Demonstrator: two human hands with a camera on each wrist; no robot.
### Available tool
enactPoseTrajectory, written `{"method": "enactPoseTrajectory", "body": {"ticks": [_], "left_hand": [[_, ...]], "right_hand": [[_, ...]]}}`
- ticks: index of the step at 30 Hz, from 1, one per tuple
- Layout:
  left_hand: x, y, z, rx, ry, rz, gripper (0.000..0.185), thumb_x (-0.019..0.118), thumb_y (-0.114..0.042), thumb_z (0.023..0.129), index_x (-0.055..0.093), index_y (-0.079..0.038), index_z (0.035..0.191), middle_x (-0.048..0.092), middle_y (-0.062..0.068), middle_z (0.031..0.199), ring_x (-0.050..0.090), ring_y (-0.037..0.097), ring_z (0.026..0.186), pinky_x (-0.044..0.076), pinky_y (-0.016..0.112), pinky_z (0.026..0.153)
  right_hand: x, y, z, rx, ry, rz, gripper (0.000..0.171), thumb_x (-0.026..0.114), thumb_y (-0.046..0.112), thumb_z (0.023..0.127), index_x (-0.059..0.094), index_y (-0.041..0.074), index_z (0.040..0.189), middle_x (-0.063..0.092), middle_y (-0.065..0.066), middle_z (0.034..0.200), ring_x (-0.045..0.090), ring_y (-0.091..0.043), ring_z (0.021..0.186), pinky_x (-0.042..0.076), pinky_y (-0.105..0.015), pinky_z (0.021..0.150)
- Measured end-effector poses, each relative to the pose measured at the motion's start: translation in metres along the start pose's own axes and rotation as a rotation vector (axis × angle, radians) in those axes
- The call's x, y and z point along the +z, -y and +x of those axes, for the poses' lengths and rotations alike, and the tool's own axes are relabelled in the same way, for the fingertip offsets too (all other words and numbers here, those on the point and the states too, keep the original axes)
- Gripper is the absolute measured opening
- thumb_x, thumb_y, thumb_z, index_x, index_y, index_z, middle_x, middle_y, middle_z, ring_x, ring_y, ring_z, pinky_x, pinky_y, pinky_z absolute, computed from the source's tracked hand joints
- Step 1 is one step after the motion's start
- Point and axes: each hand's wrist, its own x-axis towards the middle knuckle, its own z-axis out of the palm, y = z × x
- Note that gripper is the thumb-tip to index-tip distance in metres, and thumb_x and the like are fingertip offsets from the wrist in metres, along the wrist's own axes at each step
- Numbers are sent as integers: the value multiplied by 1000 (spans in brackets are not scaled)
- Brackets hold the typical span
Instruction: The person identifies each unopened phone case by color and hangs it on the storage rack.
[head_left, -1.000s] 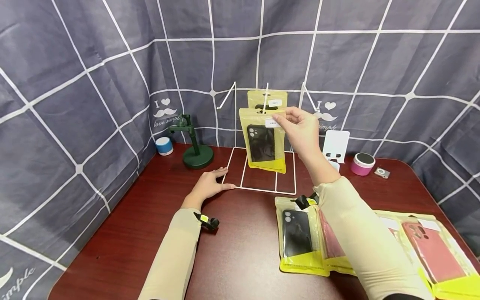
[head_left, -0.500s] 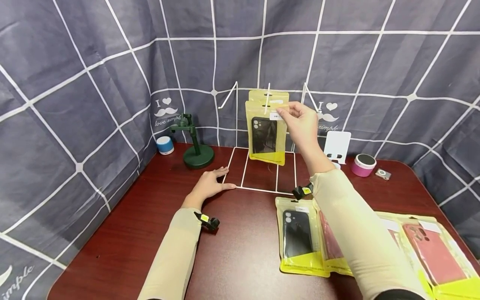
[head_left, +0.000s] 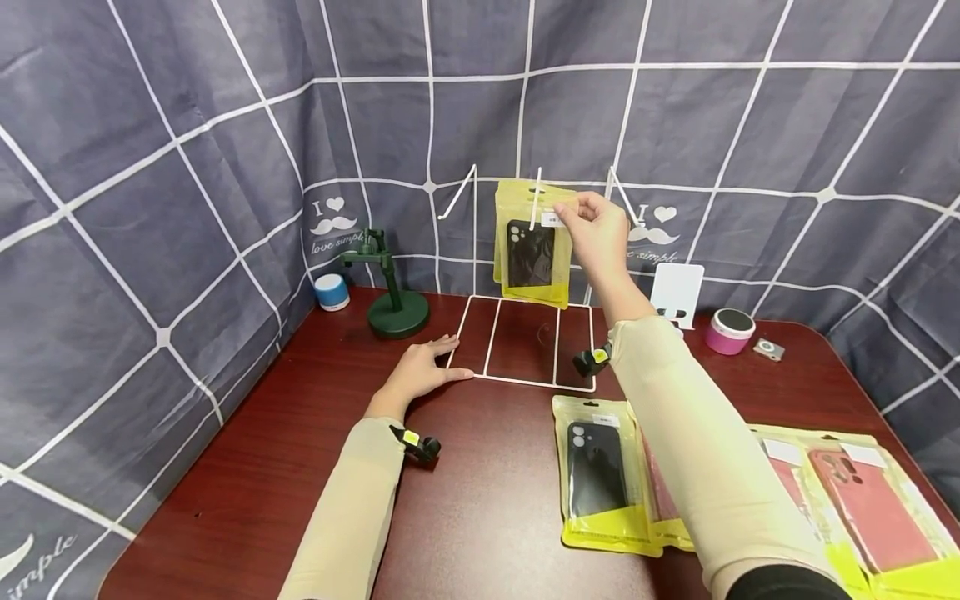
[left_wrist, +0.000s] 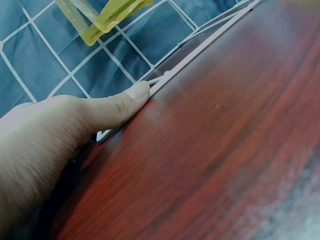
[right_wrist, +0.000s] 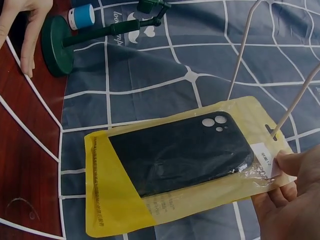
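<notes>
A yellow pouch holding a black phone case [head_left: 528, 258] hangs on the middle hook [head_left: 536, 196] of a white wire rack [head_left: 525, 380], in front of another yellow pouch. My right hand [head_left: 566, 215] pinches the pouch's top edge by its white label. In the right wrist view the pouch [right_wrist: 175, 160] is threaded on the hook [right_wrist: 295, 102], with my right hand [right_wrist: 285, 170] at its labelled end. My left hand [head_left: 431, 367] lies flat on the table at the rack's front left corner. In the left wrist view its thumb [left_wrist: 135, 92] presses against the base wire [left_wrist: 200, 50].
More pouches lie at the front right: one black case [head_left: 600, 475] and pink ones [head_left: 862, 508]. A green stand [head_left: 393, 308] and blue speaker [head_left: 330, 292] stand back left. A white phone holder [head_left: 677, 292], pink speaker [head_left: 729, 330] and small player [head_left: 768, 350] sit back right.
My right hand has slid the pouch up and back along the hook towards the curtain, close to the pouch behind. The left hand has stayed put.
</notes>
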Motion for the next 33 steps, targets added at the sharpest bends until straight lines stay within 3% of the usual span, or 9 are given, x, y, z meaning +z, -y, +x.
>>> {"method": "enactPoseTrajectory", "body": {"ticks": [8,16,24,33], "left_hand": [[0,-2,3,7,-5,-1,91,73,-73,75,53,-23,148,46,2,154,38,21,145,34,50,115],[-1,-3,1,9,-6,-6,94,72,-76,73,53,-22,148,47,3,154,39,23,144,34,51,115],[0,-2,0,11,-7,1,95,70,-78,73,53,-22,148,46,3,154,38,24,145,34,51,115],[1,0,-1,7,1,-4,96,70,-78,73,52,-23,149,45,3,155,37,27,145,33,53,114]], "right_hand": [[-1,-3,2,4,16,49,21,77,22,90,73,3,100,72,4,80,65,-14,71,49,-19,63],[-2,-8,-2,-9,11,33,25,77,24,91,73,2,103,72,0,85,63,-5,75,48,-19,70],[-4,-15,-5,-14,-7,56,25,74,26,92,74,3,102,70,6,83,61,-4,75,47,-19,71],[-12,-20,-11,-7,-7,-27,25,75,32,89,74,9,99,71,7,85,64,-3,77,47,-19,73]]}}
